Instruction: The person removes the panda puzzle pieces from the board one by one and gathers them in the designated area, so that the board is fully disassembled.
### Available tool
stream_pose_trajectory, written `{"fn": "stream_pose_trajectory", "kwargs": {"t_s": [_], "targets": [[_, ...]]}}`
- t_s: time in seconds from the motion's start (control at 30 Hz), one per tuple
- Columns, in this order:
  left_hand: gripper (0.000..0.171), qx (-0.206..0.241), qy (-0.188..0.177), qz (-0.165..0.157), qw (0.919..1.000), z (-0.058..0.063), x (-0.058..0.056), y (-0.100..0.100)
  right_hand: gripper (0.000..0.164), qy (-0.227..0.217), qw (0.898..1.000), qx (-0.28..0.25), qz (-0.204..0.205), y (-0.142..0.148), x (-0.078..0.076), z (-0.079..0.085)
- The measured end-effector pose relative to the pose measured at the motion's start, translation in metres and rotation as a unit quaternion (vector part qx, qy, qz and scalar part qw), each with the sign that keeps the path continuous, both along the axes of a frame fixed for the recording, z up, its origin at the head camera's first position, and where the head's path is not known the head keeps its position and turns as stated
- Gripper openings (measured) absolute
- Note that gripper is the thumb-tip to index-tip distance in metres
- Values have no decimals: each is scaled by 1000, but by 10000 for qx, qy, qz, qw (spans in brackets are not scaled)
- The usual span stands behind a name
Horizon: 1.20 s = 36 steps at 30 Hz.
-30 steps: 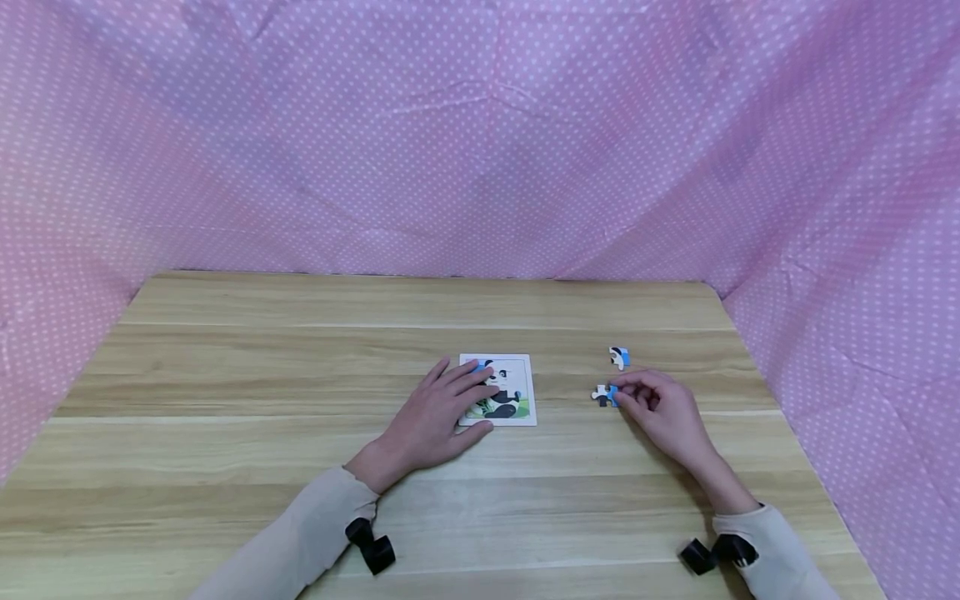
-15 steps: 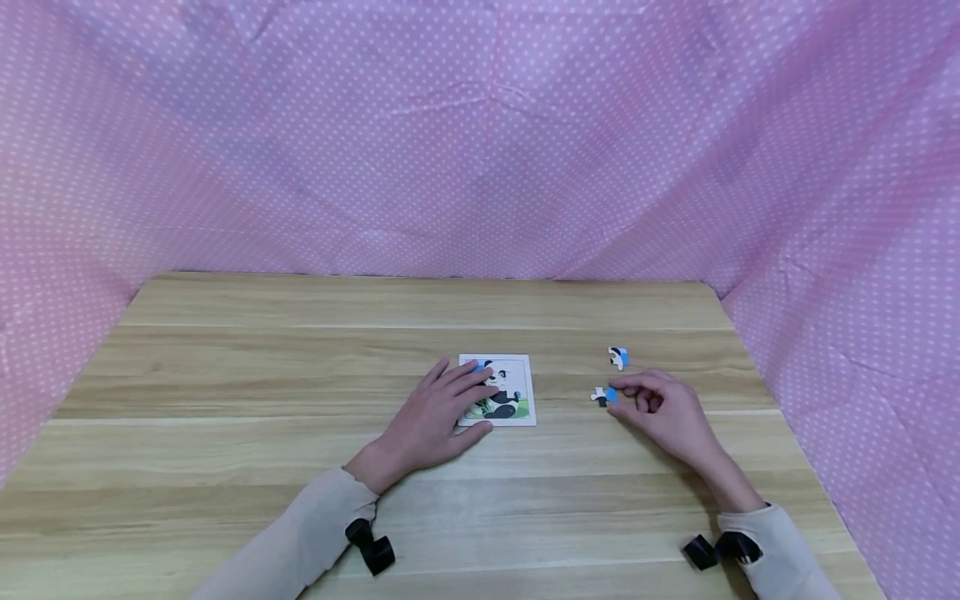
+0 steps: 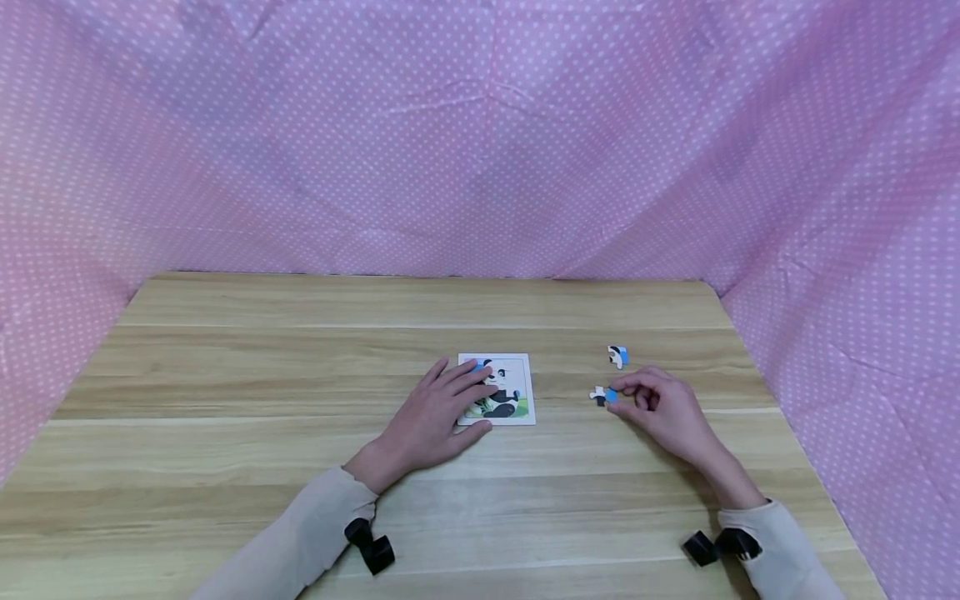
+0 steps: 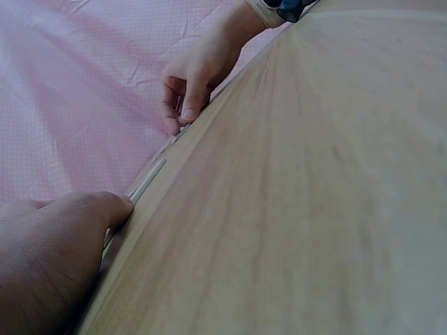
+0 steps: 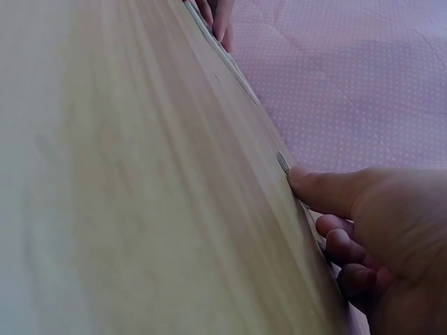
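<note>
A square panda jigsaw puzzle in a white frame lies on the table, its left part covered by my left hand. The fingers of that hand are spread and rest on the puzzle, with the thumb along its near edge. Off to the right, my right hand pinches a white, black and blue puzzle piece between thumb and fingertips, low over the table. Seen from the right wrist, that puzzle piece shows only as a thin edge by the thumb. A second puzzle piece lies just beyond.
The wooden table has bare wood around the puzzle and the pieces. A pink cloth with white dots hangs behind it and along both sides. Black wrist cameras sit on both sleeves.
The pinched puzzle piece has turned slightly and shifted a little to the left between my right fingertips. My left hand stays in place on the puzzle.
</note>
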<state>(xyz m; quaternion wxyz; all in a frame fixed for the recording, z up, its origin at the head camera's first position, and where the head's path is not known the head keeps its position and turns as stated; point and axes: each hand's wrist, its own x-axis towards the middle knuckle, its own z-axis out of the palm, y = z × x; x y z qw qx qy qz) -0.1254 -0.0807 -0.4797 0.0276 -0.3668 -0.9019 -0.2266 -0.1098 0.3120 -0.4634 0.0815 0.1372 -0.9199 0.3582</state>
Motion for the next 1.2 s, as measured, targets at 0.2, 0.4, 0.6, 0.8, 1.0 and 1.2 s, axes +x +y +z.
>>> {"fn": "stream_pose_trajectory", "kwargs": {"t_s": [0.2,0.4,0.6,0.8,1.0,1.2], "targets": [[53,-16,-21,4,10000,0,0,0,23,241,9994,265,37,2,-1,1],[53,-20,-130,37,9999,-1,0,0,23,470,9982,378,49,8,-3,0],[53,-13,-83,22,10000,0,1,-1,24,592,9972,462,36,15,-5,0],[53,8,-7,1,10000,0,1,0,25,609,9970,466,-32,21,-7,-1],[52,43,65,-10,10000,0,1,0,26,708,9965,450,-77,22,-8,-1],[52,6,27,-8,10000,0,0,0,26,831,9957,369,-151,22,-9,-4]]}}
